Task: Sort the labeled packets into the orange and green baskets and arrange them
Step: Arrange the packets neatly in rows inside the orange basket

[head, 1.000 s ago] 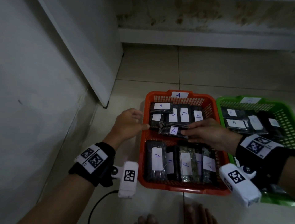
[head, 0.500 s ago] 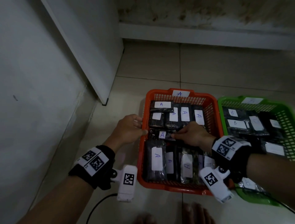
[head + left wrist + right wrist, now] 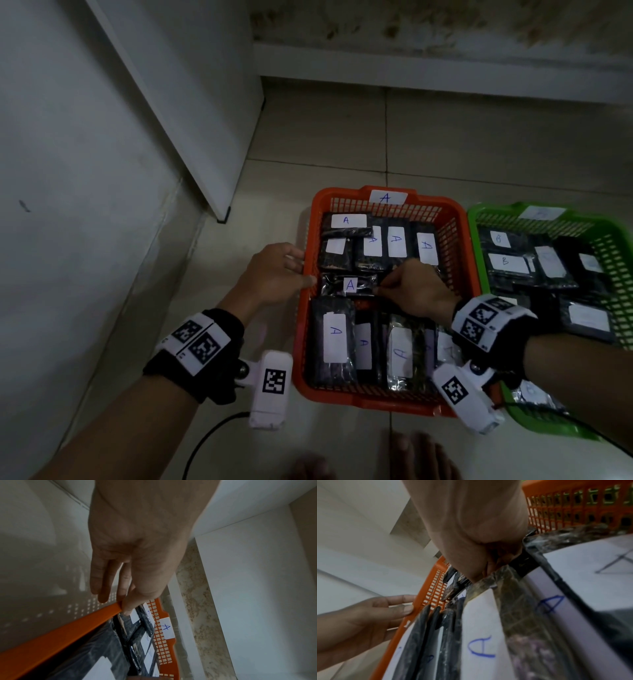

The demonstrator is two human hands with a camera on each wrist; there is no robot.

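Note:
The orange basket (image 3: 303, 342), tagged A, holds two rows of dark packets with white A labels. One A packet (image 3: 349, 285) lies crosswise in the gap between the rows. My right hand (image 3: 387, 291) is inside the basket, fingers curled, pinching that packet's right end. My left hand (image 3: 294, 270) touches the basket's left rim with straight fingers and the thumb on top of the rim, as the left wrist view shows (image 3: 120, 600). The green basket (image 3: 616, 250) on the right holds B packets.
Both baskets sit side by side on a tiled floor. A white wall and a door panel (image 3: 191, 113) close off the left; a low ledge (image 3: 445, 78) runs along the back. A cable (image 3: 205, 442) trails on the floor near my left wrist, and my toes (image 3: 421, 455) show at the bottom edge.
My right hand has carried the A packet leftward and down into the gap between the two rows, curling its fingers on its end. The left hand has stayed at the basket's left rim.

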